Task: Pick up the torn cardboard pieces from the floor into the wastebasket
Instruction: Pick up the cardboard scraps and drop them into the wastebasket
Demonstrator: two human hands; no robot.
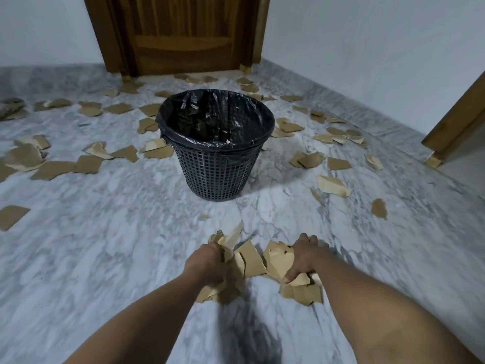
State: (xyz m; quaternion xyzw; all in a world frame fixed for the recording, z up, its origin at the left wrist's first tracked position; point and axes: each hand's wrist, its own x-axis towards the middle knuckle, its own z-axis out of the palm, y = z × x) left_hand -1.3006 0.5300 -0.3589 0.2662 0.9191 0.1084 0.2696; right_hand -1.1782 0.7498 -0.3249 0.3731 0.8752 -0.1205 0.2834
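Got a grey-veined marble floor (pixel 105 245) here, pale walls (pixel 367 35), a wooden door (pixel 183 35) straight ahead of the grips and another wooden frame (pixel 459 119) off to the right. Left grip (pixel 207 264) curled tight round a bunch of torn cardboard pieces (pixel 252 258), right grip (pixel 301 256) clutching the other side of the same heap, thumb pressed on a piece. Dark mesh wastebasket (pixel 212 174) with black bag liner (pixel 217 119) beyond both grips, well apart. Loads more scraps (pixel 52 169) scattered around and behind it.
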